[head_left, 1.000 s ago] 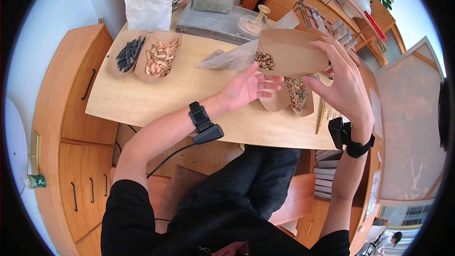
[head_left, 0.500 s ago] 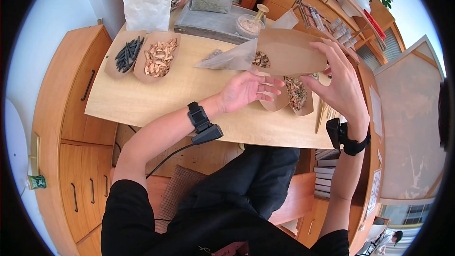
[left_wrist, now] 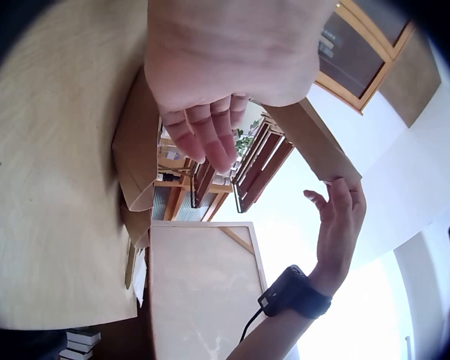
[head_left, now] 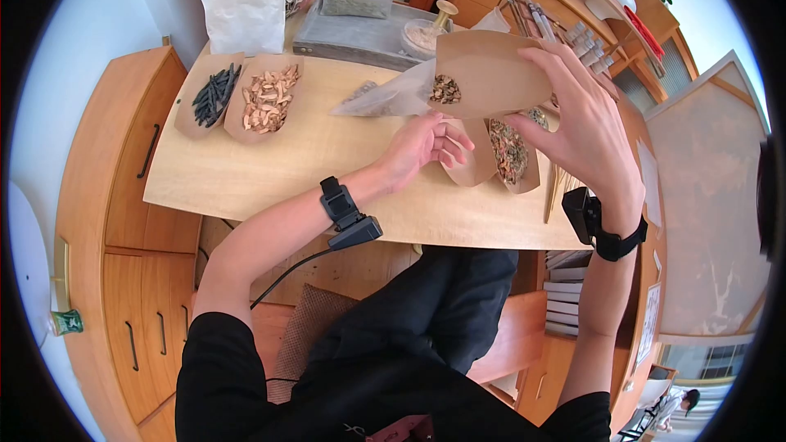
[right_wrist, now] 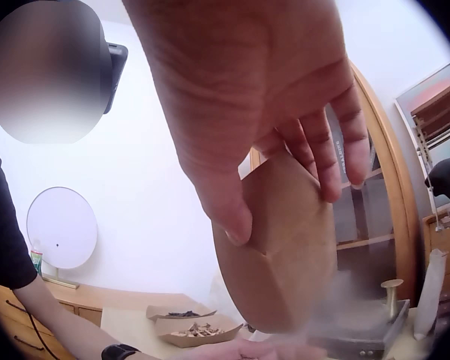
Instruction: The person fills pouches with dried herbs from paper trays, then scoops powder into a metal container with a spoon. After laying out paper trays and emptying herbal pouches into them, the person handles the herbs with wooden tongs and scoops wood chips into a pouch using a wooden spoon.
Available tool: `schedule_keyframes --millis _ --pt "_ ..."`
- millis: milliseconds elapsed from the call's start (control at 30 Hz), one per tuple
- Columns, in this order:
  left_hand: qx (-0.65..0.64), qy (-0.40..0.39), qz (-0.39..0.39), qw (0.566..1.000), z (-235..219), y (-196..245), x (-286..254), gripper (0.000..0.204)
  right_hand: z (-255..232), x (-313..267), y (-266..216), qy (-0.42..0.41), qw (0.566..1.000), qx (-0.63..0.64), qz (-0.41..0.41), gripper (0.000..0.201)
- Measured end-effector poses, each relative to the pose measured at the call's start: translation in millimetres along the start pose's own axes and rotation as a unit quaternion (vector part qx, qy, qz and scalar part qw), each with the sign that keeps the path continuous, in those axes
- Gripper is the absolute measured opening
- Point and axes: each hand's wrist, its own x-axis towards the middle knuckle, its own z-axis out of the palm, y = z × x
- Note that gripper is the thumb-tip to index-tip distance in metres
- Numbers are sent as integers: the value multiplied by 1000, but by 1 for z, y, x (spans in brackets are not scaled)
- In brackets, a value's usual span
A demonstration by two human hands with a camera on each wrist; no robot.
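Observation:
My right hand (head_left: 577, 123) grips a brown paper tray (head_left: 491, 57) by its near end, fingers and thumb on opposite sides. The tray is tilted toward its left end, where chopped brown dried pieces (head_left: 444, 90) are gathered. That lower end meets the mouth of a clear plastic bag (head_left: 393, 96). Just below, my left hand (head_left: 413, 151) pinches the bag's lower edge with the thumb near the tray's corner; the index finger is mostly hidden and the others curl loosely. In the right wrist view, the tray (right_wrist: 285, 247) slopes down toward the bag.
Paper trays of dark sticks (head_left: 216, 96) and pale wood chips (head_left: 268, 102) stand on the left. Another tray holds mixed dried herbs (head_left: 509, 147). Behind are a white zip bag (head_left: 244, 4), a grey board (head_left: 352, 37) and a glass bowl (head_left: 420, 37).
The brown pieces shift slightly within the tray, which is moved a little left and up. My left fingers curl in more. The view itself shifts slightly.

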Motion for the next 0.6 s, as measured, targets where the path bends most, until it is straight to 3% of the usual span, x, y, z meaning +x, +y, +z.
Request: schedule_keyframes --millis 367,600 --pt "52 14 3 999 5 4 -1 38 -10 1 -9 -8 998 -41 -38 53" --pt "70 -30 21 997 7 6 -4 41 -12 2 -7 -5 997 -52 -54 53"
